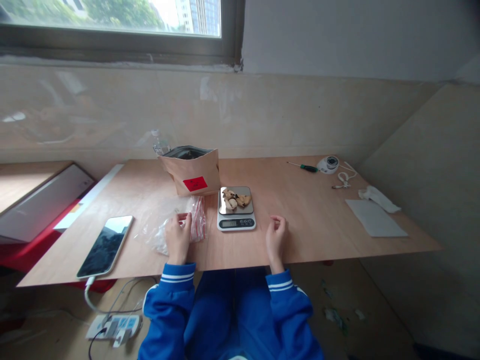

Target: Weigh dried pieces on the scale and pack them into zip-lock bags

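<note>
In the middle of the table a white kitchen scale [236,222] bears several pale brown dried pieces [235,199], which look like dried mushroom slices. Its display is lit, but the digits are too small to read. My left hand [179,235] rests on clear zip bags [198,220] left of the scale, its fingers curled in with nothing visible between them. On the bare wood right of the scale lies my right hand [276,235], loosely closed and apparently holding nothing. Behind the bags stands an open kraft paper pouch [198,172] with a red label; its contents are dark and unclear.
A phone [106,246] on a charging cable lies at the front left. Behind the pouch is a clear bottle [160,144]. A green-handled screwdriver [308,168], a white dome camera [328,165], a crumpled white cloth [378,198] and a white sheet [376,218] lie to the right.
</note>
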The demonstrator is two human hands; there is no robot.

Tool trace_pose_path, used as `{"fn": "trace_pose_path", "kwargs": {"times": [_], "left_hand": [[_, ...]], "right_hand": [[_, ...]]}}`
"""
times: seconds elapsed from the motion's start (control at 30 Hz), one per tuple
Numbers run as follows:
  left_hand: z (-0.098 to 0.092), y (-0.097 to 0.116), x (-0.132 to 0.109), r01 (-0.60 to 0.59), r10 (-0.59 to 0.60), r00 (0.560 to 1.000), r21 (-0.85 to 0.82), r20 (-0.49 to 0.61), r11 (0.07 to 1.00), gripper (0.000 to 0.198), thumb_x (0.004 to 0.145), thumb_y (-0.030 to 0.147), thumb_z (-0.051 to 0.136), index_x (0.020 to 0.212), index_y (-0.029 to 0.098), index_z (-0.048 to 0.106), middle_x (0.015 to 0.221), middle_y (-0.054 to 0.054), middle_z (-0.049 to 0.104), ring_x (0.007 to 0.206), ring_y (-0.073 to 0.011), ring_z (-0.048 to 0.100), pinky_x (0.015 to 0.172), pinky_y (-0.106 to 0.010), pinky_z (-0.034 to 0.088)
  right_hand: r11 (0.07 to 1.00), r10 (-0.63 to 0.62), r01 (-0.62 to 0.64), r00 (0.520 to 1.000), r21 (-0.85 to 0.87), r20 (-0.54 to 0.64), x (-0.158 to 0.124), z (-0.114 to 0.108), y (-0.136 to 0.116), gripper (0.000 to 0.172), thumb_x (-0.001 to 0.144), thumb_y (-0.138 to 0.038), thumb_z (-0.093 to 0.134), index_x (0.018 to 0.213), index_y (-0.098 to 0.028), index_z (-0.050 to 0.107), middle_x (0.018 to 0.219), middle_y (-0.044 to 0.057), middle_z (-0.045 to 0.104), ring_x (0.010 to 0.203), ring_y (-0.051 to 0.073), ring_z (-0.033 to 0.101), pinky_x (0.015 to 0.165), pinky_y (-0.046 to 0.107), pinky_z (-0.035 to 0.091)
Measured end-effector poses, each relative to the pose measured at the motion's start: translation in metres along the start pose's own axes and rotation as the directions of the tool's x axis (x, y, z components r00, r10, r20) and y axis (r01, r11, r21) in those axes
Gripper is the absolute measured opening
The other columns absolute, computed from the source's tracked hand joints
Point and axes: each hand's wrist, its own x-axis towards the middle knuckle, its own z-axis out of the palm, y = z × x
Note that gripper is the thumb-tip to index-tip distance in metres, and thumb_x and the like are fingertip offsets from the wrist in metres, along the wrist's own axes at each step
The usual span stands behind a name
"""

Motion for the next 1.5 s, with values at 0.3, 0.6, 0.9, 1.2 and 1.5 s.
{"fn": "trace_pose_path", "kwargs": {"times": [0.3, 0.6, 0.9, 1.2, 1.5], "left_hand": [[0.017, 0.054, -0.006, -0.458, 0.489, 0.849, -0.182, 0.202, 0.870, 0.026, 0.089, 0.030, 0.046, 0.111, 0.021, 0.057, 0.109, -0.009, 0.058, 0.103, -0.0236, 0.057, 0.089, -0.039, 0.047], [0.059, 0.067, 0.004, -0.571, 0.600, 0.751, -0.185, 0.275, 0.800, 0.027, 0.084, 0.023, 0.057, 0.111, 0.021, 0.058, 0.113, -0.011, 0.063, 0.101, -0.0257, 0.060, 0.086, -0.042, 0.049], [0.068, 0.063, 0.006, -0.357, 0.400, 0.903, -0.244, 0.156, 0.902, 0.027, 0.084, 0.044, 0.056, 0.085, 0.017, 0.064, 0.085, -0.009, 0.065, 0.087, -0.0234, 0.060, 0.080, -0.039, 0.048], [0.068, 0.059, 0.008, -0.273, 0.315, 0.941, -0.269, 0.127, 0.924, 0.032, 0.083, 0.045, 0.057, 0.097, 0.016, 0.058, 0.093, -0.009, 0.062, 0.089, -0.0237, 0.059, 0.081, -0.040, 0.047], [0.032, 0.054, -0.002, -0.183, 0.222, 0.971, -0.309, 0.094, 0.933, 0.017, 0.087, 0.032, 0.048, 0.093, 0.019, 0.058, 0.092, -0.007, 0.062, 0.085, -0.0215, 0.060, 0.075, -0.038, 0.049]], "right_hand": [[0.947, -0.289, 0.312, 0.931, -0.073, 0.223, 0.001, 0.009, -0.017, 0.031, 0.088, -0.020, 0.038, 0.107, -0.018, 0.062, 0.108, 0.013, 0.054, 0.099, 0.023, 0.054, 0.083, 0.038, 0.046], [0.807, -0.424, 0.572, 0.734, -0.145, 0.531, 0.022, 0.045, -0.035, 0.043, 0.089, -0.019, 0.040, 0.129, -0.025, 0.054, 0.134, 0.009, 0.053, 0.116, 0.027, 0.049, 0.095, 0.045, 0.041], [0.900, -0.400, 0.432, 0.870, -0.054, 0.288, 0.024, 0.033, -0.020, 0.038, 0.089, -0.018, 0.036, 0.120, -0.021, 0.057, 0.115, 0.011, 0.058, 0.111, 0.023, 0.051, 0.095, 0.043, 0.041], [0.969, -0.239, 0.245, 0.962, -0.035, 0.130, 0.022, 0.024, 0.001, 0.031, 0.085, -0.018, 0.038, 0.108, -0.017, 0.059, 0.103, 0.012, 0.057, 0.098, 0.023, 0.051, 0.086, 0.042, 0.044], [0.991, -0.134, 0.134, 0.987, 0.009, 0.085, 0.021, 0.023, 0.003, 0.027, 0.082, -0.019, 0.039, 0.101, -0.016, 0.057, 0.101, 0.011, 0.058, 0.089, 0.020, 0.054, 0.076, 0.034, 0.045]]}}
